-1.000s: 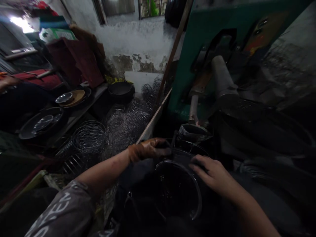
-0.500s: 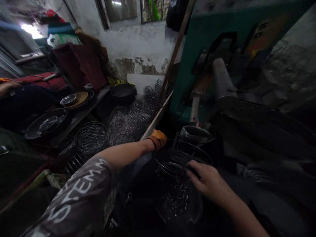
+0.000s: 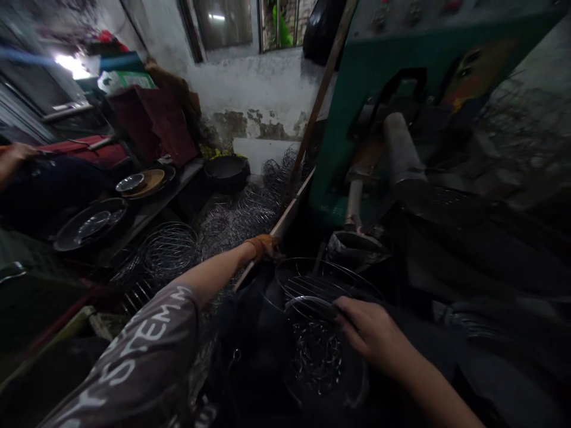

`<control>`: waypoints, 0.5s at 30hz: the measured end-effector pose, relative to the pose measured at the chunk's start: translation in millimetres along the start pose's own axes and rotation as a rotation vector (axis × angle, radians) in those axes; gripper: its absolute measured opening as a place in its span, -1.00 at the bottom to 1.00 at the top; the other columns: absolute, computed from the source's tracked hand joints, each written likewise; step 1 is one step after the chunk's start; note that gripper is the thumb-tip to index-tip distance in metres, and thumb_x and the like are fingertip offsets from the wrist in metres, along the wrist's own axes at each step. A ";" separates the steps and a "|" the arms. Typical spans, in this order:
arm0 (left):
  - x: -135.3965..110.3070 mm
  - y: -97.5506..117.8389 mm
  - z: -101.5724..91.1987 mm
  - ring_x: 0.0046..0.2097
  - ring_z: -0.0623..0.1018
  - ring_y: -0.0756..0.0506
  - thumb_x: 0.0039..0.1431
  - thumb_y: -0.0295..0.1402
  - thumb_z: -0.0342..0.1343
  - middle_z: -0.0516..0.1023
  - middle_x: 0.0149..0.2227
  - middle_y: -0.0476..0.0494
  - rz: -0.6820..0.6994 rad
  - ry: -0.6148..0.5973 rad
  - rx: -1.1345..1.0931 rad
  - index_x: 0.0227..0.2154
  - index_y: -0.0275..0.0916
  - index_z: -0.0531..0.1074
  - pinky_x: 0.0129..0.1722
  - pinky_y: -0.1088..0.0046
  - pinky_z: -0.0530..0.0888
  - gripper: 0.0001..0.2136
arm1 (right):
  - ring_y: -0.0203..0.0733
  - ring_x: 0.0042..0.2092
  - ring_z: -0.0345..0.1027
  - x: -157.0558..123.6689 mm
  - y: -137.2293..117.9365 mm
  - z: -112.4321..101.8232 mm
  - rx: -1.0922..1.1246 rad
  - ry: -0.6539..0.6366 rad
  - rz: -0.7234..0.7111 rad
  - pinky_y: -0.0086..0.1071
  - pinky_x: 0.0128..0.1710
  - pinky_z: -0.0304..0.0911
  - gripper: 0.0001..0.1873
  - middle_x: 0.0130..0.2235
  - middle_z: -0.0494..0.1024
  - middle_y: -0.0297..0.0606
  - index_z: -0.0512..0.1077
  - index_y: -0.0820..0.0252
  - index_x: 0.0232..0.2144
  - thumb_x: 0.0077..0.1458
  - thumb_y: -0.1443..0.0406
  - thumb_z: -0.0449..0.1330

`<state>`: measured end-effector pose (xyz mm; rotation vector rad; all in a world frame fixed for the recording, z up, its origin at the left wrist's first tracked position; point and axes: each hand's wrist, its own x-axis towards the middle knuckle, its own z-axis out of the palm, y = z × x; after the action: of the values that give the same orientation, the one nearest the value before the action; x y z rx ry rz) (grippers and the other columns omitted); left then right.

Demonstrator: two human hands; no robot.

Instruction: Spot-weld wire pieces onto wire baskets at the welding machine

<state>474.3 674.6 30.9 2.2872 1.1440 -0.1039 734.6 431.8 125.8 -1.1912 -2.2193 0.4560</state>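
My right hand point(image 3: 368, 330), bare, is closed with thumb and fingers on the edge of a shiny metal wire ring point(image 3: 307, 299). Below it, a dark round container point(image 3: 363, 380) holds a heap of small bent metal pieces point(image 3: 319, 356). My left hand point(image 3: 267, 246), in an orange glove, has curled fingers beside the left rim of a large round wire rack point(image 3: 343, 267). Its fingertips are dark, so whether it touches the rack I cannot tell. The rack lies behind the ring, with parallel wires across it.
A green machine point(image 3: 332, 178) with a thick metal cylinder point(image 3: 404, 148) stands ahead right. Round wire racks point(image 3: 169, 252) and tangled wire point(image 3: 241, 214) pile up on the left. Pans point(image 3: 91, 226) rest on a bench, with another person's hand point(image 3: 15, 160) beyond. A wooden board point(image 3: 294, 205) runs alongside.
My left hand has drawn back to the left, away from the machine. My right hand stays at nearly the same place, and the ring in it is less blurred. The view has shifted slightly.
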 end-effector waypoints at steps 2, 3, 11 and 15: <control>-17.9 -1.3 14.5 -0.03 0.60 -0.10 0.26 -0.19 0.26 0.65 -0.02 -0.18 0.050 0.018 -0.142 0.06 -0.32 0.54 0.01 0.50 0.49 -0.60 | -0.16 -0.46 0.49 5.7 3.4 -3.9 -0.013 0.046 0.067 -0.37 -0.44 0.36 -0.76 -0.46 0.57 -0.28 0.45 0.09 -0.31 0.34 0.27 0.01; -27.7 -0.1 20.9 0.03 0.59 -0.10 0.30 -0.21 0.21 0.62 0.06 -0.20 0.080 0.073 -0.220 0.11 -0.32 0.51 0.06 0.47 0.49 -0.60 | -0.15 -0.47 0.49 9.2 5.6 -6.1 -0.016 0.068 0.109 -0.37 -0.44 0.36 -0.75 -0.47 0.57 -0.29 0.45 0.08 -0.33 0.34 0.24 0.02; -104.0 54.6 0.6 0.20 0.53 -0.21 0.34 -0.14 0.16 0.53 0.20 -0.27 0.523 0.635 -0.347 0.27 -0.24 0.41 0.22 0.22 0.46 -0.49 | -0.11 -0.51 0.49 33.4 24.4 -14.3 -0.027 0.204 0.265 -0.33 -0.44 0.36 -0.73 -0.53 0.55 -0.33 0.46 0.03 -0.36 0.29 0.08 0.08; -108.6 84.1 -8.1 0.18 0.55 -0.27 0.17 0.01 0.30 0.57 0.14 -0.30 0.611 0.633 -0.262 0.19 -0.24 0.48 0.22 0.17 0.47 -0.39 | -0.07 -0.49 0.50 41.0 31.2 -12.3 -0.049 0.261 0.306 -0.30 -0.42 0.38 -0.70 -0.51 0.56 -0.29 0.49 0.04 -0.36 0.27 0.05 0.09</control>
<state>467.9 562.3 110.0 2.3718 0.6110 0.9974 744.4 483.5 131.9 -1.5319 -1.8448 0.3429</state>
